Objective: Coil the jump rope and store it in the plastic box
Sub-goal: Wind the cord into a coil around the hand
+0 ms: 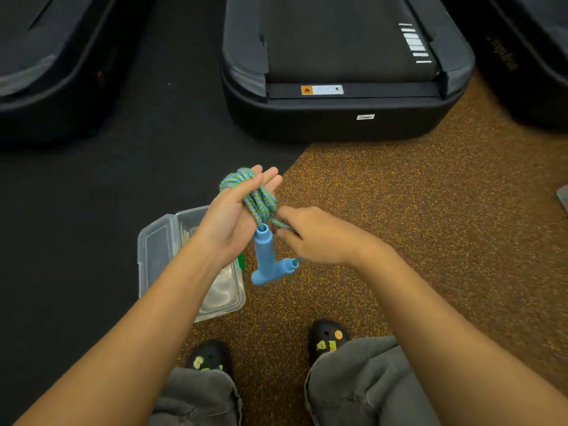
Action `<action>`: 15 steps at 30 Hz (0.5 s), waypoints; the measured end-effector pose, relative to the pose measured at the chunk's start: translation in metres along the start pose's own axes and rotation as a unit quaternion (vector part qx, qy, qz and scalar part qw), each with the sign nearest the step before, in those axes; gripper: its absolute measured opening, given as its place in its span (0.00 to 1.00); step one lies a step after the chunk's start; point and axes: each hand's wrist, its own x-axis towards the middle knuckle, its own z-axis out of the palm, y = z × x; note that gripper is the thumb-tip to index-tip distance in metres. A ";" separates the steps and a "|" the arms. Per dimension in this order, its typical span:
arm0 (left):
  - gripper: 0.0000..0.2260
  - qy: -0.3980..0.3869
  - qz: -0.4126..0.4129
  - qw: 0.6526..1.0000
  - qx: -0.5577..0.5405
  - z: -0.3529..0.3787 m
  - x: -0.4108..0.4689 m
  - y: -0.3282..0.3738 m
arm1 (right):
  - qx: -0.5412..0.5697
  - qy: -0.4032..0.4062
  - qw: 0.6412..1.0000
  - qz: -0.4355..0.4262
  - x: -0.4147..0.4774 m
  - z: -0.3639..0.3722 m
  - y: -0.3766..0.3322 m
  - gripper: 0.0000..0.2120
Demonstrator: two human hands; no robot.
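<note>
The blue-green braided jump rope is wound in several loops around my left hand, whose fingers point away from me, held flat and nearly straight. One blue handle hangs straight down below that palm. The second blue handle lies crosswise at its lower end. My right hand pinches a strand of the rope just right of the loops. The clear plastic box lies open on the floor beneath my left wrist, partly hidden by my forearm.
A black treadmill stands ahead, with other dark machines at the far left and right. The floor is black mat on the left and speckled brown on the right. My black shoes and grey trousers show below.
</note>
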 end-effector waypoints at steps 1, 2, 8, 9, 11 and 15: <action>0.21 0.006 0.007 0.999 0.036 0.000 0.000 -0.002 | -0.001 0.001 1.000 -0.004 -0.001 -0.001 0.000 0.04; 0.19 0.007 0.011 0.997 0.076 0.000 0.000 -0.004 | -0.001 0.003 1.000 -0.007 -0.002 -0.002 -0.001 0.05; 0.12 -0.018 0.038 0.949 0.313 -0.004 0.001 -0.015 | -0.005 0.047 0.997 -0.054 -0.009 -0.011 -0.004 0.06; 0.12 -0.010 0.043 0.933 0.357 -0.006 0.002 -0.016 | 0.004 0.070 0.996 -0.063 -0.010 -0.014 -0.005 0.06; 0.13 -0.023 0.020 0.918 0.396 -0.008 -0.001 -0.017 | 0.027 0.117 0.990 -0.076 -0.012 -0.020 -0.004 0.07; 0.35 -0.129 -0.054 0.918 0.372 -0.004 -0.004 -0.012 | 0.100 0.157 0.980 -0.073 -0.015 -0.030 0.004 0.08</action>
